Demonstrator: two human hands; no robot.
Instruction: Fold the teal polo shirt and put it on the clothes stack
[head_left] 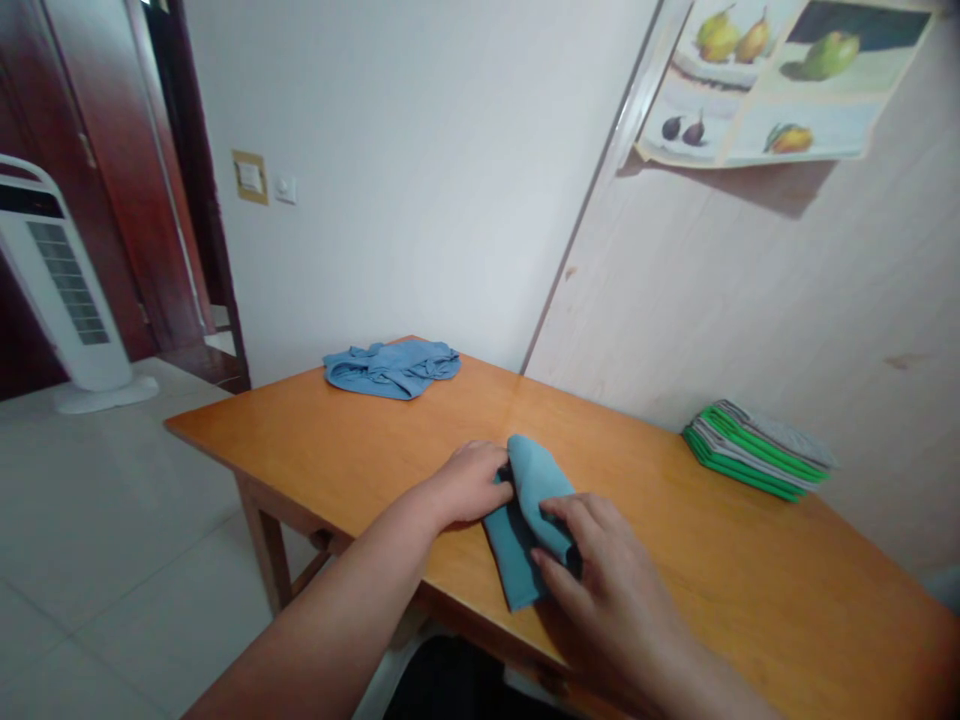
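A teal cloth [525,510] lies partly folded on the wooden table [750,570] near its front edge. My left hand [469,485] pinches the cloth's left side, fingers curled closed on the fabric. My right hand [600,560] grips the folded-over flap from the right, fingertips pressed on it. Both hands touch the same cloth.
A crumpled blue cloth [391,367] lies at the table's far corner. A stack of folded green and grey cloths [757,450] sits against the wall on the right. A white tower fan [64,290] stands on the tiled floor at left. A fruit picture [780,80] hangs above.
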